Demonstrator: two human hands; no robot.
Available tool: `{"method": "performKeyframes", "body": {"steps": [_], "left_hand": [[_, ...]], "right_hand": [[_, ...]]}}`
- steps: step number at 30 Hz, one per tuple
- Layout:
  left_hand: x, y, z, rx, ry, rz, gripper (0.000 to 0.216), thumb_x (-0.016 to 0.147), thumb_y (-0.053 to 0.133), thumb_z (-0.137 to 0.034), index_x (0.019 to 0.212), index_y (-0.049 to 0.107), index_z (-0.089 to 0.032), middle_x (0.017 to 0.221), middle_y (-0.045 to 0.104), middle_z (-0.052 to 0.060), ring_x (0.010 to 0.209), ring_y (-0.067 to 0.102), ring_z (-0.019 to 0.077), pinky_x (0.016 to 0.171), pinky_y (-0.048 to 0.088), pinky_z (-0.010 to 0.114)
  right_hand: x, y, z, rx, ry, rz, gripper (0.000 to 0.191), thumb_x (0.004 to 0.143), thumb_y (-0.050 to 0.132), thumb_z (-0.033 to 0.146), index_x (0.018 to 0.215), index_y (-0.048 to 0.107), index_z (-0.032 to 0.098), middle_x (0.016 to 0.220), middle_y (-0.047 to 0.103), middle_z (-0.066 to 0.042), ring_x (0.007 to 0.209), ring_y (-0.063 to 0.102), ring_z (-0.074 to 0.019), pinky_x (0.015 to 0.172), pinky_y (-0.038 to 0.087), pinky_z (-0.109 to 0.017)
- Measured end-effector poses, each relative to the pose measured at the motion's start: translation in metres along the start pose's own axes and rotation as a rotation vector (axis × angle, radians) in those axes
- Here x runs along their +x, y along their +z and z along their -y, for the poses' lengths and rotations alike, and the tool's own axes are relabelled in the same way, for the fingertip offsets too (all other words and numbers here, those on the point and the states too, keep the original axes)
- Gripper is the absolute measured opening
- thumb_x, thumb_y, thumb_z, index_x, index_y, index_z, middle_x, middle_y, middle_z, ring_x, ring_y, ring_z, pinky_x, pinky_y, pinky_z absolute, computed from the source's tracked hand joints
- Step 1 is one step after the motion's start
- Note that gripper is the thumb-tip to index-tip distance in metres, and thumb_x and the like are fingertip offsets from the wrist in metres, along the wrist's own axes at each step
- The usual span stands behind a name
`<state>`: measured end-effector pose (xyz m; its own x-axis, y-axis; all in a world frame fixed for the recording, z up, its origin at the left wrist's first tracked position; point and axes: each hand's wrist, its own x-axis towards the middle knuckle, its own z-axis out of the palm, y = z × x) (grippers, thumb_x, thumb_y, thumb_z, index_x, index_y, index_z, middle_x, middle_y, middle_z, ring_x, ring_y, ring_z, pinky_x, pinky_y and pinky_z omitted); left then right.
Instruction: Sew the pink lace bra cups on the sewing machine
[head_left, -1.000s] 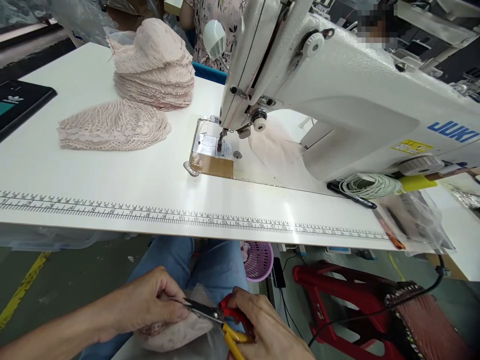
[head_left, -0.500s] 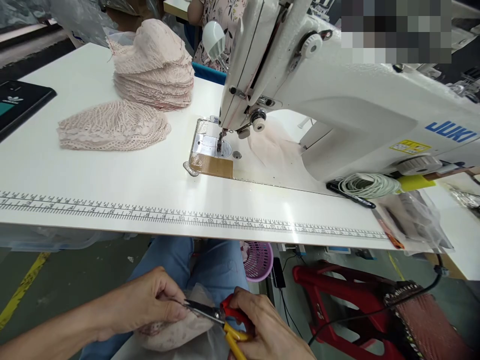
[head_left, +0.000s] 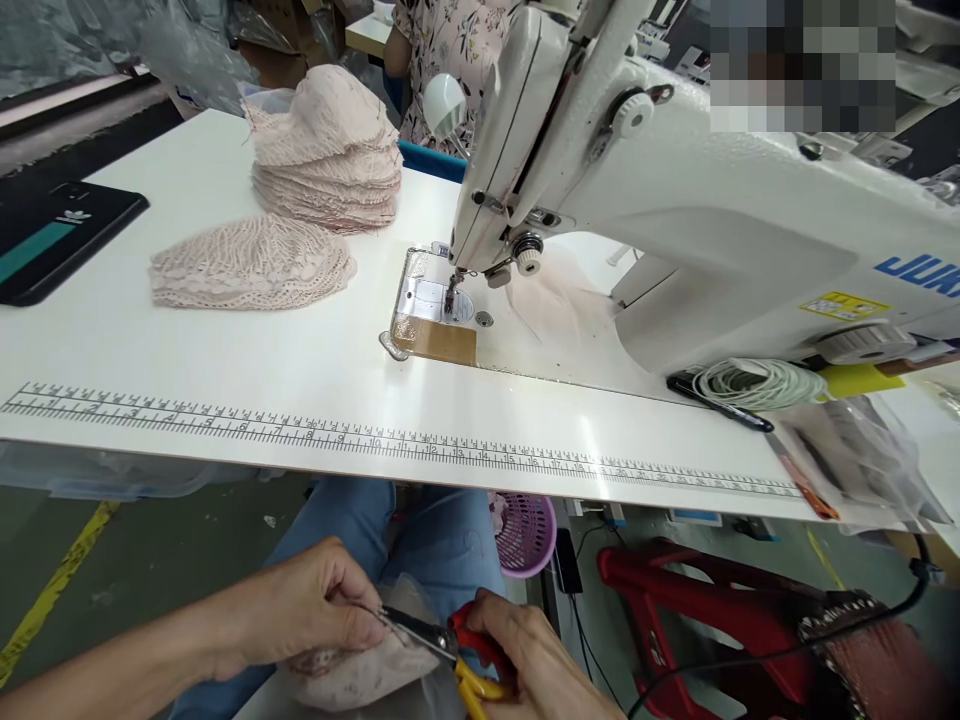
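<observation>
Over my lap, my left hand (head_left: 326,610) pinches the edge of a pale pink fabric piece (head_left: 360,675). My right hand (head_left: 532,655) grips scissors (head_left: 469,650) with one red and one yellow handle. Their dark blades lie along the fabric edge, tips close to my left fingertips. Sheer whitish material (head_left: 412,600) hangs around the fabric. On the table above, a pale pink lace piece (head_left: 251,265) lies flat in front of a tall stack of similar lace pieces (head_left: 326,150).
A white sewing machine (head_left: 697,200) fills the table's right side. A ruler strip (head_left: 390,440) runs along the front edge. A black phone-like object (head_left: 67,240) lies left. Below are a purple basket (head_left: 529,540) and a red stool (head_left: 675,620). A person (head_left: 450,60) is behind the table.
The view has shifted slightly, so the table and machine appear a little to the right and lower. Both hands keep their hold, and the blades remain at the fabric edge.
</observation>
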<state>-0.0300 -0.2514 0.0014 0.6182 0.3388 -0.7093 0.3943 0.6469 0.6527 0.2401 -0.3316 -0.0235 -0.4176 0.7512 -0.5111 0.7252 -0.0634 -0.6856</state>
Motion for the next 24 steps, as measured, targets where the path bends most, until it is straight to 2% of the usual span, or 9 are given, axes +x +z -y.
{"method": "performKeyframes", "body": {"steps": [8,15,20,24], "left_hand": [[0.002,0.001,0.005,-0.045,0.03,0.019,0.049,0.062,0.076,-0.056,0.045,0.047,-0.02,0.04,0.037,-0.007,0.039,0.03,0.0081,0.04,0.018,0.024],[0.001,0.002,0.003,-0.039,-0.003,0.008,0.047,0.061,0.077,-0.053,0.047,0.047,-0.02,0.039,0.036,-0.008,0.038,0.028,0.0074,0.039,0.018,0.023],[0.001,0.002,0.002,-0.044,-0.012,-0.009,0.049,0.061,0.077,-0.055,0.046,0.046,-0.02,0.038,0.037,-0.008,0.037,0.028,0.0072,0.039,0.017,0.024],[0.001,0.003,0.004,-0.04,-0.034,-0.008,0.049,0.058,0.078,-0.054,0.044,0.044,-0.021,0.038,0.036,-0.008,0.037,0.028,0.007,0.039,0.017,0.024]], "right_hand": [[0.002,-0.006,0.018,-0.059,-0.068,-0.049,0.043,0.068,0.059,0.012,0.108,0.06,0.027,0.094,0.064,0.0,0.076,0.056,-0.0165,0.067,0.04,-0.023],[0.006,-0.001,0.012,-0.038,-0.049,-0.021,0.03,0.074,0.067,0.023,0.103,0.058,0.025,0.091,0.06,0.001,0.08,0.054,-0.0174,0.068,0.035,-0.024],[0.009,-0.002,0.013,-0.012,-0.025,0.016,0.029,0.073,0.074,0.028,0.095,0.057,0.022,0.078,0.054,0.003,0.07,0.048,-0.0144,0.058,0.028,-0.023],[0.011,-0.003,0.013,0.025,-0.05,0.029,0.03,0.072,0.076,0.025,0.097,0.059,0.023,0.081,0.056,0.003,0.07,0.05,-0.0137,0.059,0.031,-0.022]]}}
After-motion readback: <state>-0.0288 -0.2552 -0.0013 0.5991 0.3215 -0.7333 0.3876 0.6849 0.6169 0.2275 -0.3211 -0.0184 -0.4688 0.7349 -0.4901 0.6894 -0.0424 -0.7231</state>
